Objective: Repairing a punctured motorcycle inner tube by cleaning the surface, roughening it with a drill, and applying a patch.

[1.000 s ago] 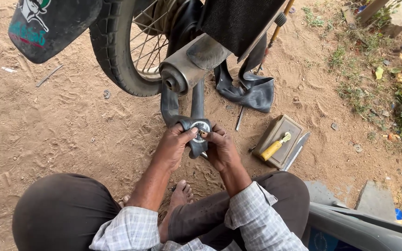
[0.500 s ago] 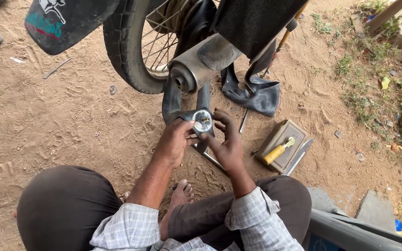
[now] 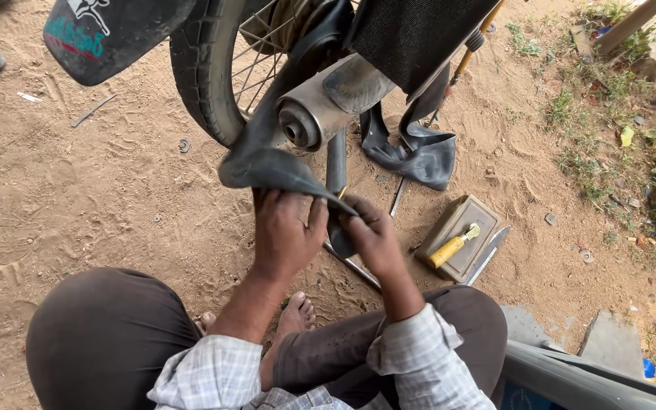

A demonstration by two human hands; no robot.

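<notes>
Black rubber inner tube point(image 3: 267, 168), left hand point(image 3: 284, 235) and right hand point(image 3: 372, 237) grip apparently closed

Head view, steeply down, close

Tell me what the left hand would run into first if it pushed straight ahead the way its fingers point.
The left hand already grips the black inner tube. Its fingers point up the picture, so beyond the rubber it would probably meet the exhaust muffler first, then the rear tyre; depth is unclear.
</notes>
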